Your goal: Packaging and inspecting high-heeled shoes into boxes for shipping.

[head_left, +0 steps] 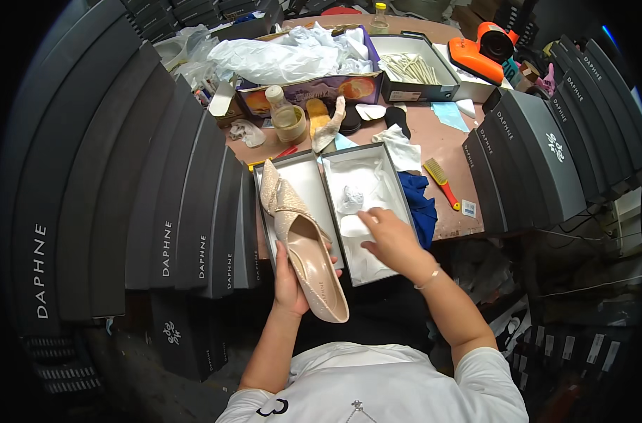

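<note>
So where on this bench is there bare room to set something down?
Bare tabletop lies between the yellow-and-orange brush and the box of sticks, with small scraps. The open box lid beside the shoe is mostly free. The far end by the tissue-filled carton is crowded.

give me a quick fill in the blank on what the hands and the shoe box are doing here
1. The left hand holds a beige pointed ____ over the box lid.
2. The right hand reaches into the open box, which is lined with white ____.
3. On the table right of the box lies a brush with a yellow head and an ____ handle.
4. The right wrist wears a thin ____.

Missing words: shoe; tissue paper; orange; bracelet
</note>
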Motion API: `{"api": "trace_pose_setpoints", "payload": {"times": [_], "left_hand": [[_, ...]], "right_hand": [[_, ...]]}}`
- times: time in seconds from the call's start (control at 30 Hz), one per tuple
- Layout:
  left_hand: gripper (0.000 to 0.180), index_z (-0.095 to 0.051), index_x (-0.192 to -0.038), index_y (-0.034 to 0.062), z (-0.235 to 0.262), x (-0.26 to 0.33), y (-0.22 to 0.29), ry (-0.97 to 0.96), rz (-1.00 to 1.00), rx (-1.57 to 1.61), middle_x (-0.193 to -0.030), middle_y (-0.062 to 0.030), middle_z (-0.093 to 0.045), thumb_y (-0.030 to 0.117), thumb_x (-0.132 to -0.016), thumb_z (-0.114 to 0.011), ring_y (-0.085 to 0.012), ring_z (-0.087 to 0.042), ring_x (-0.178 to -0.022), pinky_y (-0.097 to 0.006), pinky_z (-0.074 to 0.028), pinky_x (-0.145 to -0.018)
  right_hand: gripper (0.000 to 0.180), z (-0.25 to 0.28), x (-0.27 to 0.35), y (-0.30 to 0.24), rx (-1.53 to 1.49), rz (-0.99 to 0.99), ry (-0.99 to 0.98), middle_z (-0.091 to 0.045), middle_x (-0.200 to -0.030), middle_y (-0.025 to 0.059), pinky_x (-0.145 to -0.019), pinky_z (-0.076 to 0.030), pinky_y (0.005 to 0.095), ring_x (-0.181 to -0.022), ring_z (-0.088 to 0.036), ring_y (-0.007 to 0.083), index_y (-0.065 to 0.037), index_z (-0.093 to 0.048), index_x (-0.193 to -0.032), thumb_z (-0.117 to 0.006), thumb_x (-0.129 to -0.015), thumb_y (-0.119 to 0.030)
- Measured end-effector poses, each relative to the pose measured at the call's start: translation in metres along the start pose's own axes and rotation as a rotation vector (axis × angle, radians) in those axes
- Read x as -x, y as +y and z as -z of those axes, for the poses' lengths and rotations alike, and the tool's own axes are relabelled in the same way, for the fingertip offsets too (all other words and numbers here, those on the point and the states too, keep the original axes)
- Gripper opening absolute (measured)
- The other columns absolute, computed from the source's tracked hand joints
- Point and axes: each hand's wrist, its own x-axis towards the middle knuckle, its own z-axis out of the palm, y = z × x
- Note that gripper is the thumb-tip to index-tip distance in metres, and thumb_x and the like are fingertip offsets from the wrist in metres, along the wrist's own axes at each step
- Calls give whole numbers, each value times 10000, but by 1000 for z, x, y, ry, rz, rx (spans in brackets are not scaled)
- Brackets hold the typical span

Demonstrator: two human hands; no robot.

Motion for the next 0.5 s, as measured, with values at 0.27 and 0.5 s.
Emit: {"api": "trace_pose_setpoints", "payload": {"times": [0.27, 0.5], "left_hand": [[851, -418, -1363, 41, 4, 8, 2, -85, 86, 157, -1203, -196, -567, 737, -908, -238, -323, -623, -1010, -542, -534, -851], [847, -393, -1384, 82, -13, 14, -1, -94, 98, 159, -1263, -164, -535, 759, -890, -270, -305, -592, -1094, -514, -527, -874]], "right_hand": [[248, 10, -6, -14, -374, 97, 149, -647, -933, 112, -665, -549, 349, -771, -660, 269, -44, -669, -992, -686, -749, 8], [377, 2, 9, -45, 17, 432, 20, -583, -912, 56, -684, -458, 315, -807, -576, 201, -43, -616, -1037, -678, -680, -145]]}}
